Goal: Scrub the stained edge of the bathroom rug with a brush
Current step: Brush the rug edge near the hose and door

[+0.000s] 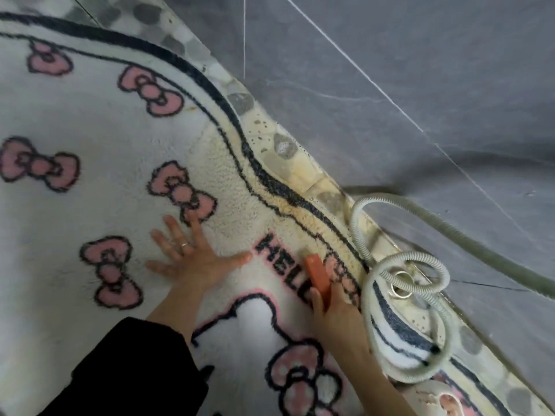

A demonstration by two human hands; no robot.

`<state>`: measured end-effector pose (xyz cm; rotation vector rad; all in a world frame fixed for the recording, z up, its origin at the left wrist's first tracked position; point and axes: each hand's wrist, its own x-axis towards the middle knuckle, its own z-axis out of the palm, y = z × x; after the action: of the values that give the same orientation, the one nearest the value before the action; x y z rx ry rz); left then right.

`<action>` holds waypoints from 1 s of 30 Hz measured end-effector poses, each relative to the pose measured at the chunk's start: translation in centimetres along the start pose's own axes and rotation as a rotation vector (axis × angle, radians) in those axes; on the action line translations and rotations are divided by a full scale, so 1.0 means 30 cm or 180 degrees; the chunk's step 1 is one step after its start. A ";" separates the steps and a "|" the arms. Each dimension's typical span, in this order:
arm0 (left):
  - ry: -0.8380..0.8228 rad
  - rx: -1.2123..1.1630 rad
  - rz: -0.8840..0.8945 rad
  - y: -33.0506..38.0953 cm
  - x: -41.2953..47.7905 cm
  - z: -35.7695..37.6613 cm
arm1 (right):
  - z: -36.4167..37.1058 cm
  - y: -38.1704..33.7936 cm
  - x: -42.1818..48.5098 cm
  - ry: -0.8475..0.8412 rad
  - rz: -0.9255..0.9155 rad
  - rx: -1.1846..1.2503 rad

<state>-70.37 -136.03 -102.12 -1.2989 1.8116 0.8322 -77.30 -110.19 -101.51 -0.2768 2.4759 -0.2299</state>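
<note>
Rug: one brush in right hand, left hand flat

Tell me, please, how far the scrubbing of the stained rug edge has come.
Done: little that shows. In hand: the right hand grips the orange brush, bristles on the rug by the HELLO lettering, while the left hand lies flat on the pile. Left: the yellowish stain along the black border, which looks unscrubbed; a hose lies over the edge nearby.
</note>
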 end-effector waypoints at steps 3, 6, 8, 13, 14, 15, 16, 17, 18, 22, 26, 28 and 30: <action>0.0091 -0.0066 -0.0006 0.005 -0.003 0.013 | -0.020 -0.226 0.209 -0.0074 -0.0275 -0.0129; 0.0211 0.0038 0.0051 -0.005 0.020 0.025 | -0.058 -0.428 0.410 -0.0031 -0.0611 0.0109; 0.0160 -0.0043 -0.0001 -0.009 0.021 0.011 | -0.048 -0.369 0.375 -0.0063 -0.0550 0.0030; 0.0047 0.0058 -0.0031 -0.016 0.030 0.004 | -0.049 -0.038 0.080 0.0066 -0.0244 -0.0165; 0.0028 0.0026 -0.0053 -0.005 0.029 -0.011 | -0.051 -0.047 0.124 0.0063 -0.0222 -0.0222; 0.0037 -0.0016 -0.0083 -0.009 0.021 -0.002 | -0.049 -0.097 0.172 -0.0006 -0.0175 -0.0235; 0.0051 -0.0043 -0.0046 -0.006 0.018 -0.002 | -0.044 -0.176 0.242 0.0032 -0.0213 -0.0183; 0.0090 0.0006 0.0010 -0.008 0.023 0.009 | -0.040 -0.264 0.314 0.0095 -0.0328 -0.0078; 0.0113 0.0059 0.0018 -0.009 0.028 0.015 | -0.053 -0.353 0.379 0.0112 -0.0449 0.0016; 0.0070 0.0033 -0.0027 -0.003 0.016 0.004 | -0.104 -0.341 0.409 0.0123 -0.0600 -0.0168; -0.0022 -0.0013 0.0021 0.001 0.015 -0.009 | -0.112 -0.046 0.143 -0.0009 -0.0371 -0.0350; -0.0010 -0.0023 -0.0006 0.000 0.015 -0.009 | -0.106 -0.058 0.167 -0.0138 -0.0325 -0.0438; 0.0042 -0.0029 -0.0021 0.002 0.013 -0.004 | -0.091 -0.194 0.272 -0.0116 -0.0425 -0.0374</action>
<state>-70.53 -136.31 -102.38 -1.3184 1.8150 0.8311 -84.50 -117.57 -102.69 -0.4926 2.4412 -0.1337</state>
